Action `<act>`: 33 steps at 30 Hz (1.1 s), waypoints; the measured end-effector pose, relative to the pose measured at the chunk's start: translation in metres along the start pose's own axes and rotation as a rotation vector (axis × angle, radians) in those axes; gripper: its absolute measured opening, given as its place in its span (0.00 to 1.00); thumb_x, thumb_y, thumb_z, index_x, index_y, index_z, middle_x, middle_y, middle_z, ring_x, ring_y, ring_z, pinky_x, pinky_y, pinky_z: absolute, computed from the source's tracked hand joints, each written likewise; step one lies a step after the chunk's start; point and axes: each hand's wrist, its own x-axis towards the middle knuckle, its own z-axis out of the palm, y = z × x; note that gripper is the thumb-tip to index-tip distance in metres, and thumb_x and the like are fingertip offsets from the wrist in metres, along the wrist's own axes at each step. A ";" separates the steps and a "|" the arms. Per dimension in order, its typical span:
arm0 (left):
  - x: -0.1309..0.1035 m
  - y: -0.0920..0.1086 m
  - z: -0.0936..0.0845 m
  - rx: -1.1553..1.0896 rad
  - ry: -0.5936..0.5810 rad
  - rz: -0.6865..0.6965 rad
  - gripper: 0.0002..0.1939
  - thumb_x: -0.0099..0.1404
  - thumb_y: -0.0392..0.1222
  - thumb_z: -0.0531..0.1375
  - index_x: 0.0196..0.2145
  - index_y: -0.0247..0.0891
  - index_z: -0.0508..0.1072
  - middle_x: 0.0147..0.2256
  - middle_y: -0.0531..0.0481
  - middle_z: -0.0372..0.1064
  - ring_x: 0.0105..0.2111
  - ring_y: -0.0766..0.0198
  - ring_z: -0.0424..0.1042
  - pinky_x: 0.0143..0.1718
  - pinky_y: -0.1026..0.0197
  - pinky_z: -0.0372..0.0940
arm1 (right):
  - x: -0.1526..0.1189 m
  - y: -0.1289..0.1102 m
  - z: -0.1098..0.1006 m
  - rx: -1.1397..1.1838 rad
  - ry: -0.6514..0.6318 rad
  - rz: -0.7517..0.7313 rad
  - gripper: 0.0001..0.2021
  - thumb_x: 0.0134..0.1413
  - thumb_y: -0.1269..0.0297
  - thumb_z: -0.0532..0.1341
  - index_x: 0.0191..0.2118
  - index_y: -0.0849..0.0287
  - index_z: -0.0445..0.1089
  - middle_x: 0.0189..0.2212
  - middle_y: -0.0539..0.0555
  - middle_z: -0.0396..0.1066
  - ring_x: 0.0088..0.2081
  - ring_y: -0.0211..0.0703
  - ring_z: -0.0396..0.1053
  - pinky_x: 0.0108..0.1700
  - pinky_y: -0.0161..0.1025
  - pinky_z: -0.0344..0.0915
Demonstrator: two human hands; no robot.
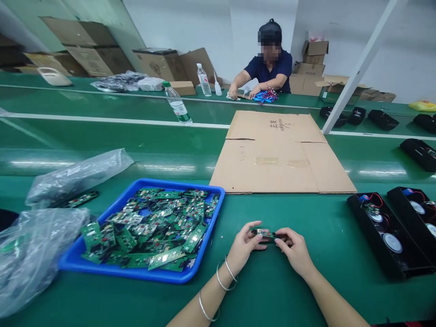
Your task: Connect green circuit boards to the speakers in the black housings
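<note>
At twelve o'clock, your left hand (242,245) and right hand (297,250) have fingers pinched on a small board (265,233) by its ends, seemingly so its top shows; the blue tray (136,274) sits at nine o'clock, easy to reach

Circuit boards (165,257) look glossy, the tray (122,274) smooth plastic, the bangles (220,283) shiny metal, the carton (275,177) matt cardboard.

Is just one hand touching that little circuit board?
No, the left hand and the right hand both touch the circuit board, at opposite ends.
</note>
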 end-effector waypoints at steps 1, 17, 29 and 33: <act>0.001 0.000 -0.001 -0.002 0.008 -0.002 0.29 0.44 0.51 0.69 0.40 0.36 0.67 0.37 0.45 0.73 0.35 0.57 0.75 0.33 0.59 0.71 | 0.000 -0.001 -0.001 -0.019 0.012 -0.019 0.11 0.48 0.57 0.62 0.34 0.58 0.69 0.31 0.53 0.69 0.29 0.39 0.66 0.28 0.34 0.64; -0.012 -0.008 0.003 -0.134 -0.256 -0.308 0.18 0.54 0.50 0.63 0.36 0.33 0.68 0.26 0.49 0.71 0.23 0.67 0.72 0.15 0.73 0.63 | 0.002 0.003 -0.002 -0.001 0.015 -0.109 0.18 0.59 0.49 0.50 0.39 0.59 0.66 0.24 0.51 0.67 0.22 0.35 0.65 0.23 0.33 0.64; -0.013 -0.011 0.003 -0.098 -0.362 -0.332 0.20 0.48 0.52 0.67 0.31 0.32 0.70 0.25 0.50 0.69 0.22 0.66 0.72 0.16 0.71 0.63 | -0.004 0.004 -0.004 -0.194 0.045 -0.395 0.06 0.58 0.62 0.54 0.36 0.54 0.67 0.36 0.55 0.67 0.38 0.43 0.67 0.38 0.40 0.67; -0.010 -0.010 0.000 -0.061 -0.388 -0.331 0.21 0.47 0.55 0.65 0.28 0.34 0.68 0.23 0.51 0.69 0.19 0.67 0.71 0.14 0.72 0.61 | -0.001 0.003 -0.006 -0.297 -0.032 -0.436 0.05 0.59 0.66 0.53 0.37 0.55 0.65 0.34 0.54 0.66 0.36 0.40 0.66 0.37 0.36 0.65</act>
